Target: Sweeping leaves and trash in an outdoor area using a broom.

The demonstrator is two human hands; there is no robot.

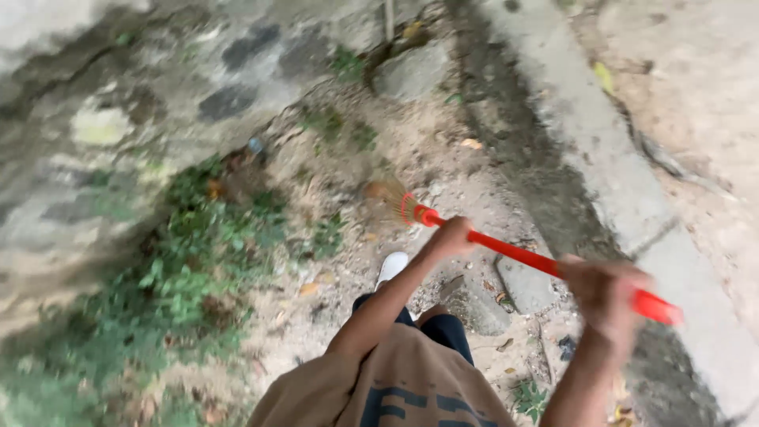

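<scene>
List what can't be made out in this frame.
Head view:
- Right hand: motion-blurred, so the finger grip on the red broom handle is unclear.
- Broom bristles: blurred against the dirt, shape unreadable.
- Left hand: fingers wrap the handle; palm hidden.
- Second foot: hidden beneath the brown shirt; only one white shoe shows.

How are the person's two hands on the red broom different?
The left hand grips the broom handle low down, close to the bristles, while the right hand grips it high up, near the handle's end. The left hand looks fairly sharp, while the right hand is smeared with blur. The left hand sits farther from the camera, and the right hand is nearer and looks bigger. Both hands are bare and closed around the same handle.
</scene>
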